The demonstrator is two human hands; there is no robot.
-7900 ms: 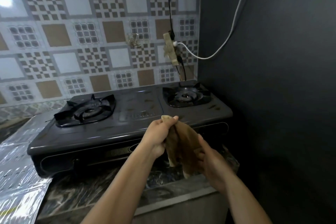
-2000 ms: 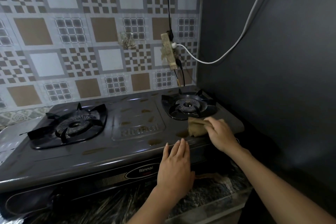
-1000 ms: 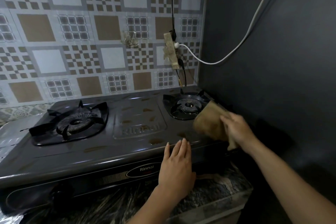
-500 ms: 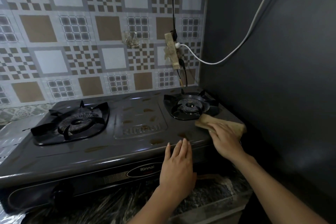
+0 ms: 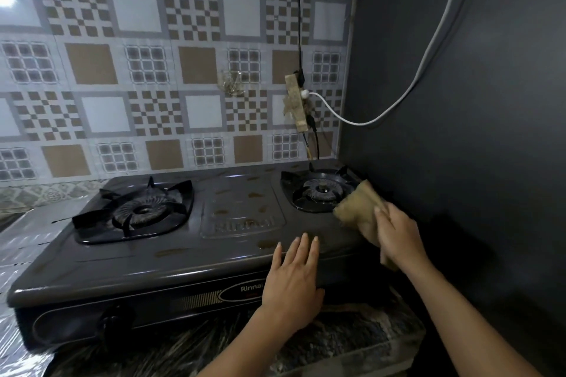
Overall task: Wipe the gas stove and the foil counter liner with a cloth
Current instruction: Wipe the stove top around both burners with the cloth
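Observation:
A dark grey two-burner gas stove (image 5: 214, 254) with brown stains fills the middle of the view. My right hand (image 5: 398, 236) grips a brown cloth (image 5: 356, 208) at the stove's right edge, just right of the right burner (image 5: 318, 190). The cloth looks blurred, and part of it hangs below my hand. My left hand (image 5: 294, 278) lies flat, fingers together, on the stove's front edge above the brand label. Silver foil liner (image 5: 18, 242) shows at the far left beside the stove.
A dark wall (image 5: 459, 131) stands close on the right. A socket strip (image 5: 295, 104) with a white cable hangs on the tiled backsplash behind the right burner. The left burner (image 5: 137, 211) sits at the middle left. A marbled counter edge (image 5: 352, 343) runs in front.
My right hand has swept the cloth from the stove's front right corner back toward the wall beside the right burner. My left hand has stayed pressed on the front edge.

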